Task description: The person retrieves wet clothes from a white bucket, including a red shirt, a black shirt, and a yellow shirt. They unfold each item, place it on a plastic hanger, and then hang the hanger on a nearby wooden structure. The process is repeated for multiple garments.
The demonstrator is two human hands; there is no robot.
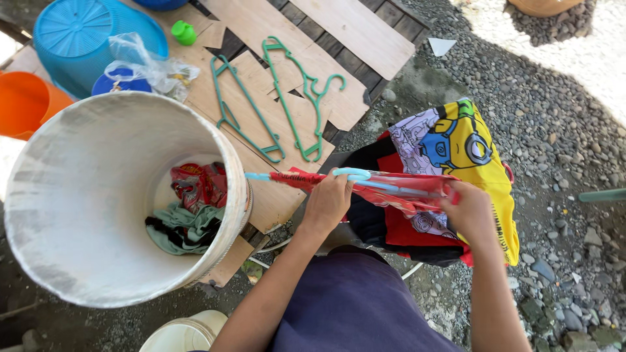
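My left hand (327, 201) grips a light blue plastic hanger (355, 175) near its middle, with a red garment (391, 189) stretched along it. My right hand (471, 212) pinches the red garment at the hanger's right end. Under both hands lies a pile of clothes: a yellow and blue cartoon-print piece (466, 140), plus red and black cloth. To the left stands a big white bucket (45, 195) with red and green clothes (192, 208) at its bottom. The hanger's left tip reaches the bucket's rim.
Two green hangers (287, 91) lie on wooden boards (339, 26) beyond the bucket. A blue basket (85, 32), an orange tub (26, 101), a plastic bag (147, 65) and a small green cup (184, 32) sit at upper left. Gravel (554, 98) covers the right. A white pail (182, 332) stands below.
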